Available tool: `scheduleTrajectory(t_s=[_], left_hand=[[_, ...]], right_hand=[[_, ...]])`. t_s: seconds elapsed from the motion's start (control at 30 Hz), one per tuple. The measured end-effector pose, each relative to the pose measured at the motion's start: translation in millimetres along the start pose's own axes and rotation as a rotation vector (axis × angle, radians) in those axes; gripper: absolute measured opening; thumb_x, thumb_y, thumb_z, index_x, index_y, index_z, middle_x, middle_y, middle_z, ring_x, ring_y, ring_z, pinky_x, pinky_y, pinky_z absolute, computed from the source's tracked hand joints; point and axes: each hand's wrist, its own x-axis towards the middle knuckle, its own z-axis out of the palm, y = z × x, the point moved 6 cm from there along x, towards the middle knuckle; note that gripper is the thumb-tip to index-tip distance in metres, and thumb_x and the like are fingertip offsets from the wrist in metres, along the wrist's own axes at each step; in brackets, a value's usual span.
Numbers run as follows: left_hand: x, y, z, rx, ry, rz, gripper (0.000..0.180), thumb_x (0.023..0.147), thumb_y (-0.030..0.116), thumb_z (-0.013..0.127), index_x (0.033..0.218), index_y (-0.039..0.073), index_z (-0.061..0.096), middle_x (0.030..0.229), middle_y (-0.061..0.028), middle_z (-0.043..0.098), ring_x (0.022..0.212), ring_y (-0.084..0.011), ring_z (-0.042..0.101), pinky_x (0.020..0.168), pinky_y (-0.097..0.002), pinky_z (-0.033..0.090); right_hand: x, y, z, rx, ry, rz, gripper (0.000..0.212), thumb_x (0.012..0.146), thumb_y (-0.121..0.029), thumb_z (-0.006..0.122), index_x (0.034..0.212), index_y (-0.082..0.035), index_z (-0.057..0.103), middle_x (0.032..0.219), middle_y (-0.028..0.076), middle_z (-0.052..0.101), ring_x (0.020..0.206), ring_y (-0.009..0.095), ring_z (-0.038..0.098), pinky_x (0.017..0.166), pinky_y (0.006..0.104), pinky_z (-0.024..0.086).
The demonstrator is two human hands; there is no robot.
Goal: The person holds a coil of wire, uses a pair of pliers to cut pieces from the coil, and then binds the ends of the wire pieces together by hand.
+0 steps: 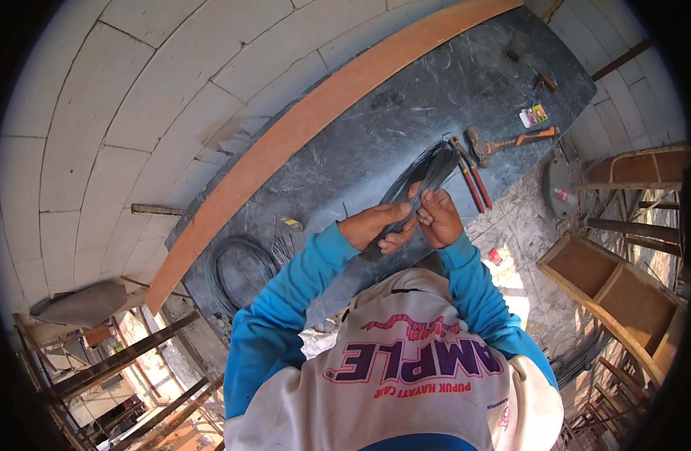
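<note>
A bundle of thin grey wires lies across a dark worktop, and both hands grip its near end. My left hand closes around the wires from the left. My right hand pinches them just beside it, fingers curled tight. Blue sleeves reach up from a white printed top at the bottom of the view. The bundle's far end fans out toward the red-handled pincers.
A hammer with an orange handle and a small coloured packet lie to the right. A coil of wire sits at the worktop's left end. An orange board edges the table by a white block wall. A wooden crate stands right.
</note>
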Motion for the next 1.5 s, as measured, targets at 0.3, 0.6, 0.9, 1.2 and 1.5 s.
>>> scheduleTrajectory(t_s=[0.3, 0.6, 0.9, 1.2, 1.5], left_hand=[[-0.5, 4.2, -4.1, 0.071, 0.067, -0.001, 0.046, 0.097, 0.051, 0.039, 0.083, 0.008, 0.049, 0.057, 0.0038, 0.034, 0.045, -0.0058, 0.031, 0.042, -0.0212, 0.026], [-1.8, 0.6, 0.1, 0.111, 0.063, -0.019, 0.048, 0.096, 0.052, 0.041, 0.084, 0.007, 0.051, 0.057, 0.0045, 0.033, 0.046, -0.0048, 0.031, 0.042, -0.0203, 0.026], [6.2, -7.5, 19.8, 0.21, 0.077, 0.0, 0.042, 0.099, 0.047, 0.039, 0.098, 0.006, 0.05, 0.062, 0.0036, 0.037, 0.048, -0.0029, 0.031, 0.042, -0.0181, 0.026], [3.3, -15.5, 17.4, 0.23, 0.042, -0.048, 0.039, 0.099, 0.043, 0.04, 0.1, 0.006, 0.05, 0.063, 0.0034, 0.036, 0.051, -0.0031, 0.032, 0.043, -0.0183, 0.027], [4.9, -14.2, 24.3, 0.249, 0.022, 0.023, 0.041, 0.098, 0.043, 0.043, 0.105, 0.004, 0.053, 0.066, 0.0024, 0.038, 0.053, -0.0039, 0.032, 0.044, -0.0188, 0.027]], right_hand=[[-13.1, -14.1, -0.1, -0.14, 0.082, 0.025, 0.035, 0.093, -0.028, 0.058, 0.113, 0.0, 0.054, 0.076, 0.004, 0.059, 0.07, 0.014, 0.062, 0.066, 0.0259, 0.046], [-61.1, 8.3, -35.0, -0.556, 0.181, 0.337, 0.028, 0.094, -0.013, 0.054, 0.118, 0.002, 0.053, 0.085, 0.008, 0.066, 0.069, 0.014, 0.062, 0.064, 0.0272, 0.05], [-36.5, -10.8, -8.2, -0.872, 0.128, -0.045, 0.021, 0.089, 0.0, 0.049, 0.104, 0.001, 0.063, 0.081, 0.008, 0.065, 0.062, 0.011, 0.055, 0.058, 0.0256, 0.046], [-51.6, -3.4, -37.4, -0.288, 0.276, 0.079, 0.028, 0.086, 0.002, 0.055, 0.114, 0.003, 0.059, 0.085, 0.007, 0.065, 0.07, 0.012, 0.058, 0.063, 0.0245, 0.047], [-57.8, -3.3, -24.4, 0.084, 0.088, 0.075, 0.038, 0.084, 0.002, 0.059, 0.121, 0.005, 0.054, 0.094, 0.013, 0.066, 0.079, 0.018, 0.065, 0.07, 0.0269, 0.052]])
